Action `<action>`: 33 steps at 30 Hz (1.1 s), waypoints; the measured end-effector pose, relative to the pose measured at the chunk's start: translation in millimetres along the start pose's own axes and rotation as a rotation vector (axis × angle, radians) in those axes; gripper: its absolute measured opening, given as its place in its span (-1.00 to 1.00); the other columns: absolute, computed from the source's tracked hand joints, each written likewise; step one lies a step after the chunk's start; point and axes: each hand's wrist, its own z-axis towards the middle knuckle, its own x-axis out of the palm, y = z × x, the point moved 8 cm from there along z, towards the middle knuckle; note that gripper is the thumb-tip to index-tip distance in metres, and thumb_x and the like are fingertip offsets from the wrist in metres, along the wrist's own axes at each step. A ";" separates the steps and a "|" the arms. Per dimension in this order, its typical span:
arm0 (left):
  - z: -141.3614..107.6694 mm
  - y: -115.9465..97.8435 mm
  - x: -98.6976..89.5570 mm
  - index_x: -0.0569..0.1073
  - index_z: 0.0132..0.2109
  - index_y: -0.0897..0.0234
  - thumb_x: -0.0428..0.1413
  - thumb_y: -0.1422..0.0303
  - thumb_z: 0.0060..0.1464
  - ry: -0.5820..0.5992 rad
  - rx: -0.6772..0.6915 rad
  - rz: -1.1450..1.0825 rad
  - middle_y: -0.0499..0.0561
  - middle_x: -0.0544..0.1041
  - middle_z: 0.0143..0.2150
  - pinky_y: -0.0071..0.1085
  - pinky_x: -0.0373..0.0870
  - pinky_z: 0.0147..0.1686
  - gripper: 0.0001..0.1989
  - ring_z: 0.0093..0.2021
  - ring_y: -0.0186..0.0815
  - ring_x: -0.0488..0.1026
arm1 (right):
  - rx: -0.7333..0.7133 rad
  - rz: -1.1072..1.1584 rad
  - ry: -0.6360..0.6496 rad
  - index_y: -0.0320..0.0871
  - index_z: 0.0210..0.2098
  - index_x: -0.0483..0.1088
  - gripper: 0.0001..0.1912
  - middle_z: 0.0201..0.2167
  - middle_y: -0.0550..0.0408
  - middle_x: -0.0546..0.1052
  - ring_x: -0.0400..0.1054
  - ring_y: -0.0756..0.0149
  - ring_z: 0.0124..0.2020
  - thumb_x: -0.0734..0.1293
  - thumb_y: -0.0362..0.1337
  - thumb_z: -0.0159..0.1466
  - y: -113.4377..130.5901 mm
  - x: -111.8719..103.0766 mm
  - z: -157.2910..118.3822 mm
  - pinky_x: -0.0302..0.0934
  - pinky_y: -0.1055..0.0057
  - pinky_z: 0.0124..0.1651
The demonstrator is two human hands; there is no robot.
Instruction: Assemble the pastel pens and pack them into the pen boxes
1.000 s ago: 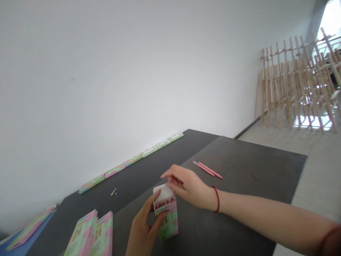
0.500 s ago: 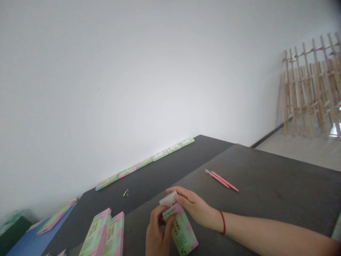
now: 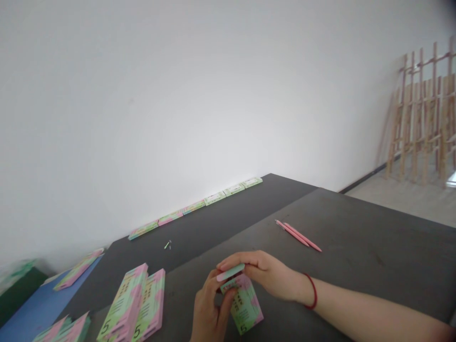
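A small green and pink cardboard box (image 3: 246,306), printed with gold letters and a 5, is tilted just above the dark table. Its end flap (image 3: 231,272) stands up at the top, bent over the opening. My left hand (image 3: 211,304) is closed around the box's left side, thumb on its front face. My right hand (image 3: 261,273), a red cord on its wrist, has its fingers over the flap and its thumb near the upper right corner. What is inside the box is hidden.
Two pink pens (image 3: 299,235) lie to the right on the table (image 3: 374,247). Matching boxes (image 3: 123,299) lie in stacks at the left. A row of boxes (image 3: 213,197) runs along the wall. Small scraps (image 3: 167,245) lie at mid-left. Wooden racks (image 3: 423,109) stand at the far right.
The flap, pale and raised before, is now folded over toward the opening, showing its printed side. My right fingers have moved left across it. The view has shifted slightly.
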 end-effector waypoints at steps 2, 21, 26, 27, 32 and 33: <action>-2.3 1.0 -0.6 0.33 -0.04 0.17 0.02 0.37 0.18 0.002 -0.010 0.005 0.04 0.51 -0.11 -0.45 0.49 -0.31 -0.81 -0.24 -0.32 0.53 | -0.064 -0.085 0.005 -0.15 0.02 0.42 -0.64 0.00 0.00 0.47 0.33 0.31 0.04 0.12 -0.39 0.32 7.6 0.3 -2.2 0.18 0.33 0.13; 21.1 -3.2 -9.8 0.37 -0.10 0.16 0.03 0.34 0.16 0.081 -0.311 -0.260 -0.06 0.50 -0.21 -0.44 0.42 -0.24 -0.84 -0.21 -0.32 0.47 | -0.151 -0.422 0.000 -0.14 0.14 0.29 -0.57 0.07 0.01 0.41 0.27 0.31 0.10 0.12 -0.43 0.30 16.5 -2.4 -8.6 0.13 0.33 0.19; 23.1 -8.1 -11.4 0.43 -0.15 0.19 0.00 0.34 0.19 0.091 -0.324 -0.279 -0.02 0.53 -0.20 -0.45 0.40 -0.26 -0.85 -0.24 -0.31 0.48 | -0.060 -0.424 -0.047 -0.14 0.12 0.29 -0.57 0.03 0.04 0.44 0.33 0.36 0.04 0.13 -0.46 0.29 13.0 -4.0 -10.5 0.19 0.41 0.12; 23.3 -8.7 -12.2 0.43 -0.15 0.19 0.00 0.35 0.18 0.083 -0.318 -0.276 -0.01 0.53 -0.20 -0.44 0.40 -0.27 -0.85 -0.24 -0.31 0.48 | -0.051 -0.421 -0.051 -0.15 0.11 0.30 -0.58 0.02 0.05 0.44 0.33 0.37 0.04 0.12 -0.46 0.30 12.7 -3.8 -10.9 0.19 0.42 0.12; 21.6 -10.5 -14.1 0.43 -0.12 0.21 -0.01 0.39 0.18 0.066 -0.230 -0.265 0.04 0.52 -0.14 -0.41 0.43 -0.24 -0.84 -0.15 -0.25 0.47 | -0.114 -0.423 -0.041 -0.18 0.09 0.31 -0.59 0.05 0.01 0.43 0.30 0.36 0.08 0.09 -0.48 0.30 13.5 -0.4 -11.7 0.16 0.40 0.17; 21.2 -10.9 -13.9 0.43 -0.12 0.21 -0.01 0.41 0.19 0.070 -0.209 -0.263 0.05 0.51 -0.12 -0.40 0.43 -0.23 -0.83 -0.12 -0.25 0.47 | -0.140 -0.435 -0.039 -0.19 0.09 0.30 -0.59 0.05 0.00 0.42 0.29 0.36 0.09 0.09 -0.47 0.30 13.7 0.4 -12.0 0.15 0.39 0.18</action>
